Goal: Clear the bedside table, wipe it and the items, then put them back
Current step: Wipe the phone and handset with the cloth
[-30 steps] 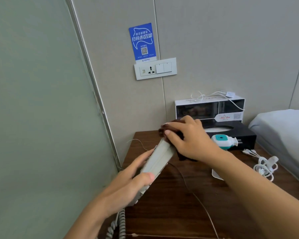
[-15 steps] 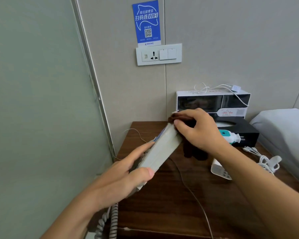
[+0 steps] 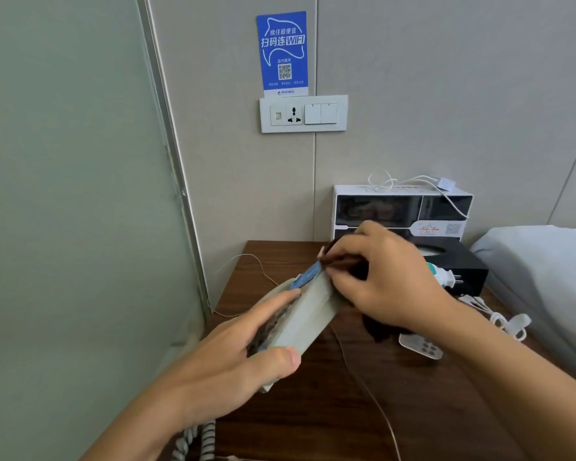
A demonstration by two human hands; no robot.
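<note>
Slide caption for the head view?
Left hand holds phone handset above bedside table while right hand wipes it with dark cloth.

beige panel wall (image 3: 446,94), frosted glass partition (image 3: 64,194), socket plate (image 3: 303,113).

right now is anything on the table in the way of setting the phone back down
Partly. The phone is held up in the left hand while the right hand wipes it with a dark cloth. Below it a thin wire crosses the bedside table; a remote lies right.

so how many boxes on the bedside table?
2: a white box against the wall at the back, and a black tissue box just in front of it, partly hidden by the right hand.
</note>
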